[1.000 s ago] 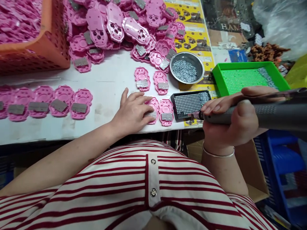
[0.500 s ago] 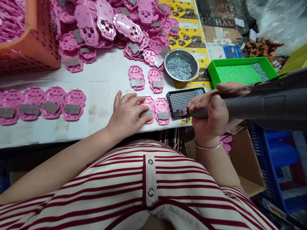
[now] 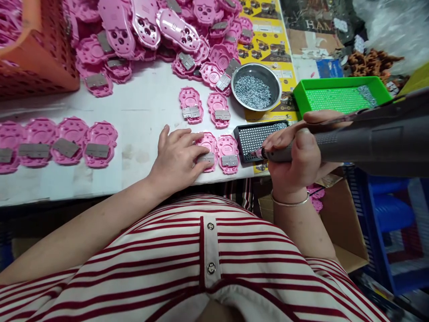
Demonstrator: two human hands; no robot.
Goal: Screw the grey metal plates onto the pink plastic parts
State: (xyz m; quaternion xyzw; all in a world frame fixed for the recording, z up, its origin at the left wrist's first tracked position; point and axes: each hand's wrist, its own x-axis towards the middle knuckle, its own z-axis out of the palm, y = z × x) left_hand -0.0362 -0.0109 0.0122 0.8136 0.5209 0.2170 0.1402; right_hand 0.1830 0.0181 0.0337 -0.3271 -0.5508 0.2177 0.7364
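My left hand (image 3: pixel 176 158) lies on the white table with its fingers apart, thumb and fingertips touching a pink plastic shell (image 3: pixel 207 141) that carries a grey metal plate. Right beside that shell sits another pink shell (image 3: pixel 228 145) with a plate. Two more shells, one of them here (image 3: pixel 218 105), lie just behind. My right hand (image 3: pixel 295 150) is wrapped round a dark power screwdriver (image 3: pixel 355 143). The tool's tip is over the near left part of a black perforated tray (image 3: pixel 256 138), which has small screws at its far right corner.
A metal bowl of screws (image 3: pixel 256 87) and a green tray (image 3: pixel 342 96) stand behind. Pink shells are piled (image 3: pixel 147 27) at the back, beside an orange basket (image 3: pixel 40 58). A row of pink shells (image 3: pixel 70 141) lies left. A cardboard box (image 3: pixel 345 223) is below right.
The view has shifted slightly, so the table items appear a little displaced. Both hands keep nearly the same pose, and the tool's tip is still at the black tray.
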